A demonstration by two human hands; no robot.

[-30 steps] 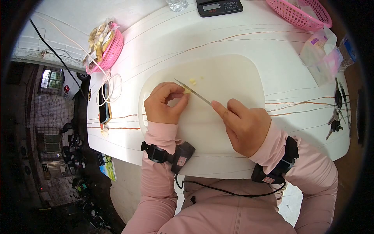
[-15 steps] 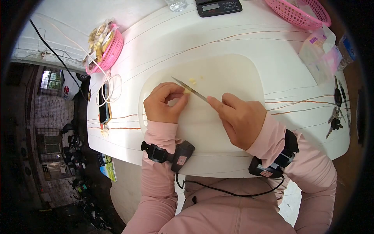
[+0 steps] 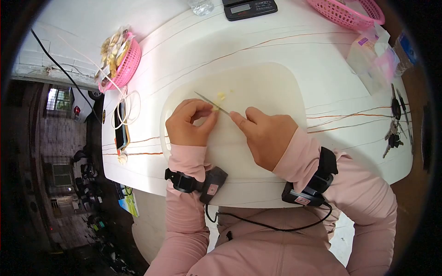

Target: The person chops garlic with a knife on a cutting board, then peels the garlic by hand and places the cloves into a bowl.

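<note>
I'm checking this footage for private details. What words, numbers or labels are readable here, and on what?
No text can be read.
Scale display: digits too blurred.
Purple label on the plastic bag: too small.
Blue bottle label: blurred.
Sticker on the left wrist device: too small.
Sticker on the right wrist device: too small.

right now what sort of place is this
Probably a home food-prep table: the right hand holds a knife, the left hand a yellow piece, on a white cutting board, with a digital scale and pink baskets nearby.
</note>
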